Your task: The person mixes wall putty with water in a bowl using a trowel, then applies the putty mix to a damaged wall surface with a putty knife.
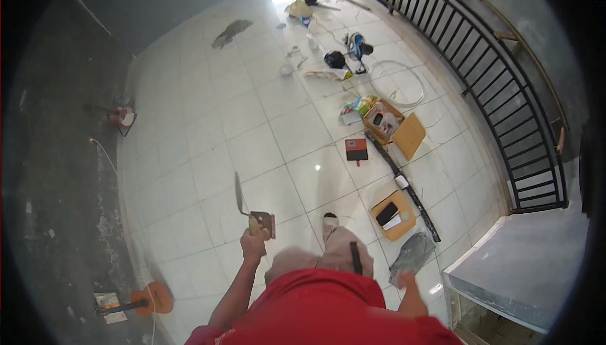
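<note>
My left hand point(253, 245) is closed around the light handle of a trowel point(239, 195), its thin grey blade pointing away from me. Right beside the handle shows a flat brown rectangular piece point(264, 224); I cannot tell whether the same hand holds it too. Low on the right, my right hand point(408, 280) is smeared by motion, so its fingers do not show clearly. It appears over the near end of a crumpled dark plastic bag point(413, 255); whether they touch is unclear.
Right of centre are an open cardboard box point(409, 135), a long black bar point(413, 195), a red-and-black case point(356, 150) and a cardboard tray point(404, 226) with a phone. Black railing point(486, 61) borders the right. A guitar point(154, 299) stands at left. Tools and coiled hose point(421, 89) lie farther off.
</note>
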Tool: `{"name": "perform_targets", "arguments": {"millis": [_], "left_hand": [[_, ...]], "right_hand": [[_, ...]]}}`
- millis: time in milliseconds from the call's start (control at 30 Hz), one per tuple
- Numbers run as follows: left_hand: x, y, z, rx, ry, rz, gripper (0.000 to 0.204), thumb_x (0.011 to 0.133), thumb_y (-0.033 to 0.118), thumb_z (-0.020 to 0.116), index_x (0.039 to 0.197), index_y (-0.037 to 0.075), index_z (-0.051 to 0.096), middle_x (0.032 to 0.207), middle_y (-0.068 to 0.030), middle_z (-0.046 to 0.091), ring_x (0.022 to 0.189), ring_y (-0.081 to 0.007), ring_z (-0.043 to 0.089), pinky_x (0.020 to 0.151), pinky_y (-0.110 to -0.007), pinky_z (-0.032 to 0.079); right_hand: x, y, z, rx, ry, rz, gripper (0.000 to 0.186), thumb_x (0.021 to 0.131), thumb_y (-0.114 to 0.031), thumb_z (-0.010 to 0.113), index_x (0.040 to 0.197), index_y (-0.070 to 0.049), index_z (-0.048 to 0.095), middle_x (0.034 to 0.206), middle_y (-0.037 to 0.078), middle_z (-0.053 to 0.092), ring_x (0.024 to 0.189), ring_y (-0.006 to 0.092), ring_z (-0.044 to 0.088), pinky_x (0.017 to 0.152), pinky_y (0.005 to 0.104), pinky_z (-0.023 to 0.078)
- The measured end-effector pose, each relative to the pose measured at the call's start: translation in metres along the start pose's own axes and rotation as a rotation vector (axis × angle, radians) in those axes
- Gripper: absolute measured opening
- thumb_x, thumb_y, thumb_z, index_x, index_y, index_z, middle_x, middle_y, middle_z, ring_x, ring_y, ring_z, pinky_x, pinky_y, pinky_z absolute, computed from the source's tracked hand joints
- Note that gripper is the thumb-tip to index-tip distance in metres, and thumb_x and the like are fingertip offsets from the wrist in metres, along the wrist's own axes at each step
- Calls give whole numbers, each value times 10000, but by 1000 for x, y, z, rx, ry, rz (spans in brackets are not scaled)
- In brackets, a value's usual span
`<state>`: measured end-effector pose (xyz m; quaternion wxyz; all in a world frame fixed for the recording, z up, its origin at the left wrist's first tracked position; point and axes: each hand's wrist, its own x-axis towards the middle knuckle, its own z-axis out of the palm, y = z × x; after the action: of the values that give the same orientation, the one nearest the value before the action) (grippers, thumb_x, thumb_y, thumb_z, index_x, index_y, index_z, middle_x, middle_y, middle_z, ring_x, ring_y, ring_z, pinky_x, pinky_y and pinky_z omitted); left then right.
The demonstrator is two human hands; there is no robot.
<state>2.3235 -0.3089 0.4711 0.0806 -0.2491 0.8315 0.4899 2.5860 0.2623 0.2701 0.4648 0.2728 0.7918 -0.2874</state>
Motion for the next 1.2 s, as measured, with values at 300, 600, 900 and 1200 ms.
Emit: {"name": "perform_targets", "arguments": {"millis": [300, 600, 900, 1200], "left_hand": [[158, 38, -27, -278, 412, -233, 327, 823, 179, 689, 1069, -34, 663, 948, -84, 685, 828, -163, 644, 749, -301, 508], [444, 137, -40, -130, 240, -328, 280, 835, 164, 689, 1035, -26, 642, 916, -79, 660, 792, -152, 606, 730, -300, 480], [635, 270, -42, 44, 132, -103, 349, 805, 143, 695, 1081, -54, 613, 978, -127, 670, 892, -210, 643, 811, -328, 497], [688, 205, -46, 443, 91, -564, 426, 836, 213, 602, 1183, -33, 591, 1025, -186, 644, 920, -337, 639, 813, -395, 490]], "right_hand": [[160, -487, -312, 322, 601, -575, 379, 847, -287, 603, 1141, -57, 668, 990, 198, 695, 931, 354, 663, 864, 407, 502], [257, -745, -336, 494, 263, -416, 344, 900, -227, 615, 1168, -11, 625, 953, 121, 684, 733, 185, 685, 628, 306, 550], [391, -910, -386, 856, 19, -68, 322, 922, -246, 588, 1164, -34, 600, 917, 97, 663, 730, 191, 659, 628, 334, 559], [670, -1067, -407, -85, 170, -305, 189, 834, -233, 573, 893, -101, 694, 893, 148, 695, 836, 336, 669, 694, 458, 532]]}}
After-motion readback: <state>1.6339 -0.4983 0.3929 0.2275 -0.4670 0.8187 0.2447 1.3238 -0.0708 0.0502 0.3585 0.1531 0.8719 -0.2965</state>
